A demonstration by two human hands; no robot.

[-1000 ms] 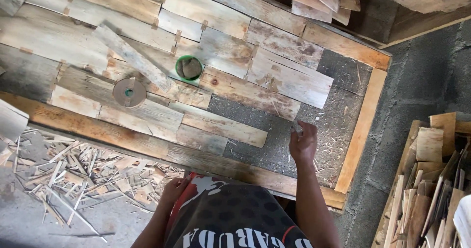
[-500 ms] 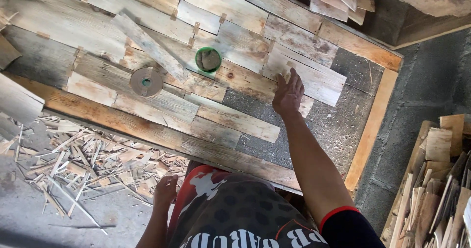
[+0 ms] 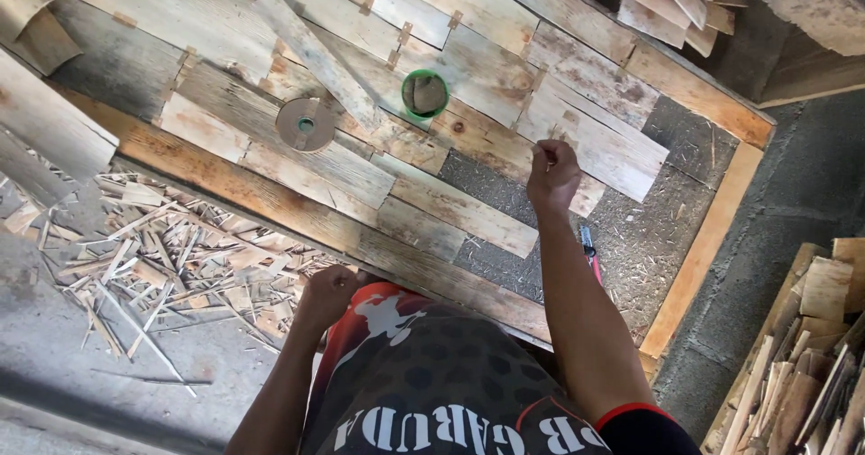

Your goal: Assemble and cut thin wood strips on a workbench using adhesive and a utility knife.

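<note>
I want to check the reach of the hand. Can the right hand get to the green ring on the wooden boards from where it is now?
Probably yes. The right hand rests closed on the boards, and the green ring lies just up and to its left. Only flat boards show between them, and nothing stands in the way.

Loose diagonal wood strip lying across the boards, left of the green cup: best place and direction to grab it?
Take the loose wood strip at its near lower end, beside the green cup, coming from above and pinching across its narrow width. It lies flat and slanted on top of the panel boards, so both long edges are exposed. The right hand is the nearer one; the left hand is off the panel.
</note>
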